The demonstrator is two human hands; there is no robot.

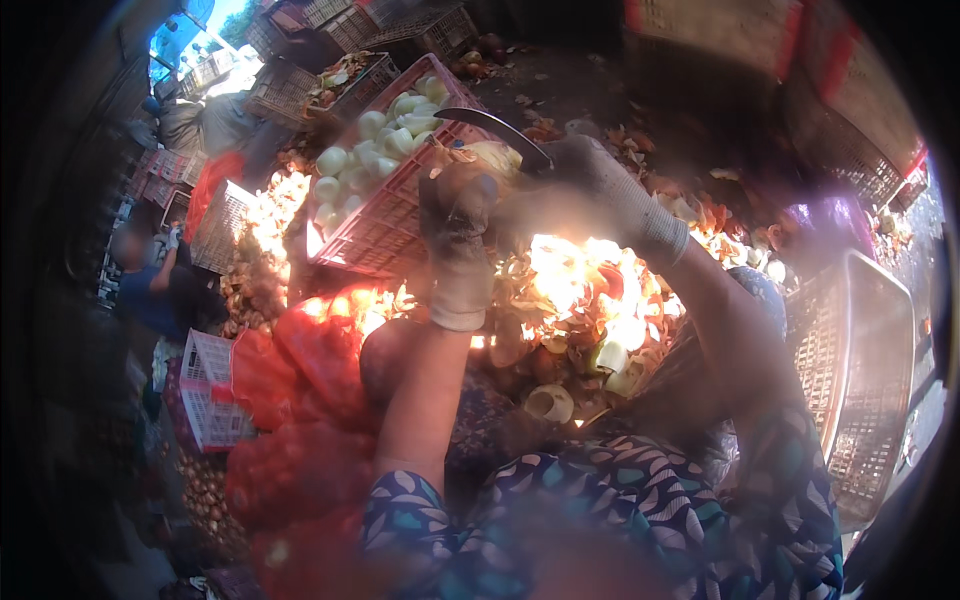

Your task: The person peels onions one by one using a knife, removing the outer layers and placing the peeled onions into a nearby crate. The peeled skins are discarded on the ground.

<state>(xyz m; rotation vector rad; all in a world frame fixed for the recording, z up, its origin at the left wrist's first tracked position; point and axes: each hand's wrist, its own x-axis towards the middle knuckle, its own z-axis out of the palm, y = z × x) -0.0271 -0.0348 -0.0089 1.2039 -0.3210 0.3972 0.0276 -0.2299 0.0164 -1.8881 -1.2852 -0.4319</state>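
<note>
My left hand (461, 217), in a dirty knitted glove, is closed around an onion (495, 159) with loose papery skin. My right hand (596, 172), gloved too, grips a knife with a curved blade (499, 127); its handle is hidden in the fist. The blade points left, just above the onion; whether they touch I cannot tell. Beyond my left hand stands a tilted pink plastic crate (382, 217) holding many peeled onions (367, 157). Below my hands lies a sunlit heap of onion skins and trimmings (577, 292), partly overexposed.
Red mesh sacks (300, 375) lie at the lower left, near a white crate (214, 390). A large pale basket (847, 375) stands at the right. Another person (150, 277) works at the far left. Stacked crates (420, 34) and scattered skins lie farther back.
</note>
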